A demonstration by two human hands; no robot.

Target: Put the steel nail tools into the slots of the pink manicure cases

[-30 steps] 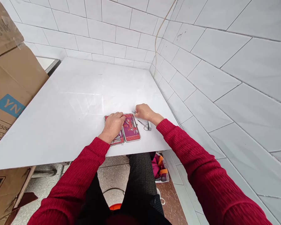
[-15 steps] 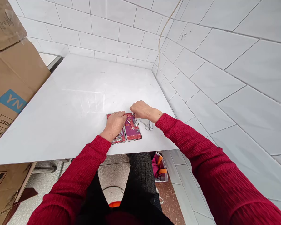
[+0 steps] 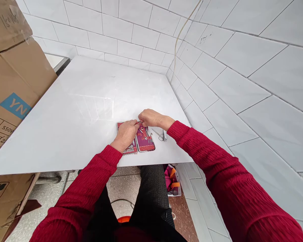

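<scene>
An opened manicure case (image 3: 149,148) with a red and purple lining lies near the table's front edge, small metal tools held in both halves. My left hand (image 3: 126,132) rests over its left half, fingers together and bent onto the case near the top of the fold. At the upper edge of the right half, my right hand (image 3: 151,117) is closed in a pinch; its fingers hide whatever they grip. Just right of the case, a nail clipper (image 3: 164,135) lies on the table beside small scissors (image 3: 157,133), partly under my right wrist.
The white table (image 3: 91,80) meets tiled walls (image 3: 136,37) at the back and right. Large cardboard boxes (image 3: 20,74) stand along the left. Below the table's right front, a white bin (image 3: 178,191) holds purple and orange items. A cable (image 3: 177,40) hangs in the corner.
My right hand has shifted slightly left, closer to my left hand, over the top of the case's right half. The whole view has moved slightly.
</scene>
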